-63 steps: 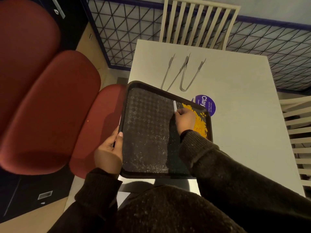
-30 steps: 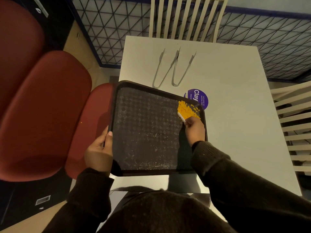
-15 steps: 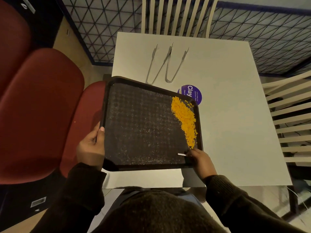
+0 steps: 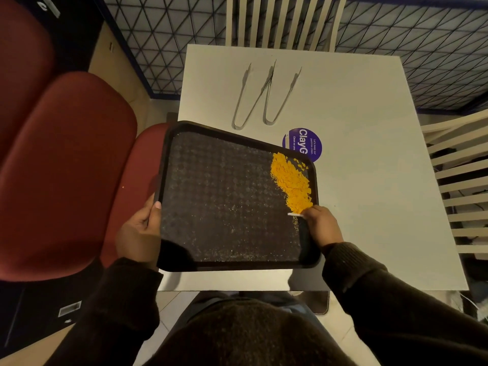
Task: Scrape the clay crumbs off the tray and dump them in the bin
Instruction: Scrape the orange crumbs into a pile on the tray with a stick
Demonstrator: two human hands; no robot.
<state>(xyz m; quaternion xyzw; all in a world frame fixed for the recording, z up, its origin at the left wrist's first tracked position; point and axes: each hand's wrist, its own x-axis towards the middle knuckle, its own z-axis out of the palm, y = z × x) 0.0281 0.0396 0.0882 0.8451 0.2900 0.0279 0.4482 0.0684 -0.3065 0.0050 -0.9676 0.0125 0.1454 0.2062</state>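
Note:
A dark textured tray is held tilted over the white table's near left corner. My left hand grips its left edge, thumb on the rim. Orange clay crumbs lie in a band along the tray's right side. My right hand holds a small white scraper just below the crumb pile, its blade flat on the tray. Fine pale specks dot the tray's lower part. No bin is in view.
On the white table lie two metal tongs and a round purple sticker, partly behind the tray. Red cushioned seats stand on the left, with white slatted chairs at the far side and right.
My right hand swept the scraper down the tray's right side, then came back up a little to the lower end of the crumbs. The crumbs now lie as a long band.

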